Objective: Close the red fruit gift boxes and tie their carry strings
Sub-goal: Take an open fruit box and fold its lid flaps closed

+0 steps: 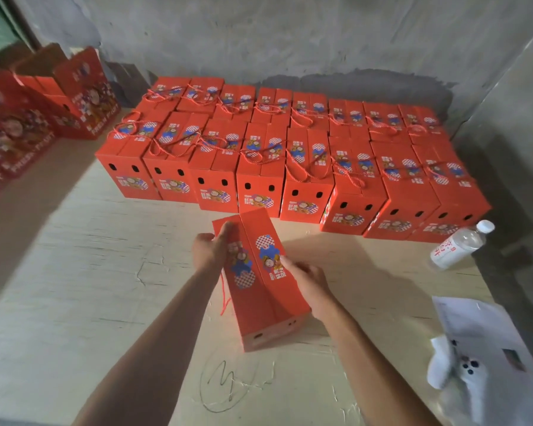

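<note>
A red fruit gift box stands on the pale table in front of me, its two top flaps folded together. My left hand holds the left flap near the far end, fingers over its edge. My right hand presses on the right flap with fingers stretched out. A red carry string hangs loose down the box's left side. Behind it stand several closed red boxes in rows, red strings lying across their tops.
Open red boxes stand at the far left. A plastic water bottle lies at the right, near the closed boxes. A white sheet of paper and a white cloth item lie at the lower right. A grey wall backs the table.
</note>
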Demonstrator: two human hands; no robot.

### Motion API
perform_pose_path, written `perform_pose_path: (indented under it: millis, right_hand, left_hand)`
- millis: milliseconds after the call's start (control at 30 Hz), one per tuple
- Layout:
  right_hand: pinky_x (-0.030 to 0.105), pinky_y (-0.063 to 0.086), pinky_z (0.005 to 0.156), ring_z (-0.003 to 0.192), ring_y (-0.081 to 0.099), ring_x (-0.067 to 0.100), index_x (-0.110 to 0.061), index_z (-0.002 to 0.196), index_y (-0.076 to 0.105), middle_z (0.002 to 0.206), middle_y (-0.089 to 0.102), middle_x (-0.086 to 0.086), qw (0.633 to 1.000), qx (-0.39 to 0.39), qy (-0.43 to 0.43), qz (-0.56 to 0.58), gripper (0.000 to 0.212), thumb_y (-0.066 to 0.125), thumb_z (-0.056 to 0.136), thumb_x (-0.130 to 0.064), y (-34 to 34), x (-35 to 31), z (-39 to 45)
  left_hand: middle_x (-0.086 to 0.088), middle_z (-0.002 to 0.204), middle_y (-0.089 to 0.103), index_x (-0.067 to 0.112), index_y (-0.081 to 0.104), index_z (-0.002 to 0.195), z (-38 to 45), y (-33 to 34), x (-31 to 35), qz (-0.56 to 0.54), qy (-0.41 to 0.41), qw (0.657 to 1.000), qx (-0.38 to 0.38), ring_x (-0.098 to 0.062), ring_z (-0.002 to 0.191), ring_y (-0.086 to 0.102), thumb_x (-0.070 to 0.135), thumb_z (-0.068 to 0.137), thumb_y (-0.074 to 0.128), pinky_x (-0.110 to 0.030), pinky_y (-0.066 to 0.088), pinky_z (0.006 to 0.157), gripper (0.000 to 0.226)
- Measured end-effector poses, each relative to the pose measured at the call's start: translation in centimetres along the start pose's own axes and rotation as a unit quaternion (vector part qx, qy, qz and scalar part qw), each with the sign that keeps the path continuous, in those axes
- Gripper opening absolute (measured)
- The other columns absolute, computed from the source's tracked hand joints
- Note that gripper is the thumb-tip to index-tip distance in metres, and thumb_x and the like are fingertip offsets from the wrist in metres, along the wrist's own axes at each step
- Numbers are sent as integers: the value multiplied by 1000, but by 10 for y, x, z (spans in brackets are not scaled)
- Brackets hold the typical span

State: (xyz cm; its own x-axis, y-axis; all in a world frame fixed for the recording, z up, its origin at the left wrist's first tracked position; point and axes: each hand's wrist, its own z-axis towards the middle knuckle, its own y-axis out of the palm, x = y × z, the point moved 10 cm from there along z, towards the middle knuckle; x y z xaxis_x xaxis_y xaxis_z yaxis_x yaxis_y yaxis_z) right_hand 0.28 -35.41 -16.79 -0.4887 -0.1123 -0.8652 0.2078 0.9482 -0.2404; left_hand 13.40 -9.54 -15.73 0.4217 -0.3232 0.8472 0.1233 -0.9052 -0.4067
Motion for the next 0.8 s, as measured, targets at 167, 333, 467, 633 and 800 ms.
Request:
perform_pose_path:
  millis: [167,333,467,633,800]
  right_hand:
    - [11,52,61,88,74,5,-22,101,79,92,79,-11,995,32,6,92,21,78,88,-38,6,-1,3]
    - [38,51,63,74,67,27,-9,86,75,75,75,2,997,69,-22,10,23,79,80,-30,4,-22,16]
    - [23,45,46,59,63,15,-23,76,69,60,67,-10,987,112,-106,-38,12,73,80,-34,16,-68,2]
    - [34,49,61,64,63,16,-17,73,65,67,67,-3,980,0,-198,-20,22,62,90,-31,86,-130,-32]
    - [25,42,62,63,55,13,-12,73,63,71,68,2,964,-74,-208,-149,51,43,84,-58,131,-156,-59]
  left_hand:
    - [-26,76,67,7,62,64,-31,-1,-26,-56,-45,994,-81,-27,67,64,75,77,67,-38,50,65,69]
    - [-9,64,60,7,61,71,-45,-8,-27,-27,-32,993,-113,-18,49,48,61,83,74,-29,40,48,57]
    - [-14,65,64,5,63,71,-49,-18,13,-17,54,989,-136,-21,54,53,39,93,72,-33,43,54,42]
    - [-2,62,66,3,64,78,-75,-33,94,-76,193,965,-161,-16,53,62,33,105,55,-29,50,53,41]
    - [-4,72,72,9,73,78,-94,-66,136,8,326,938,-117,-14,64,66,36,105,52,-31,51,61,43]
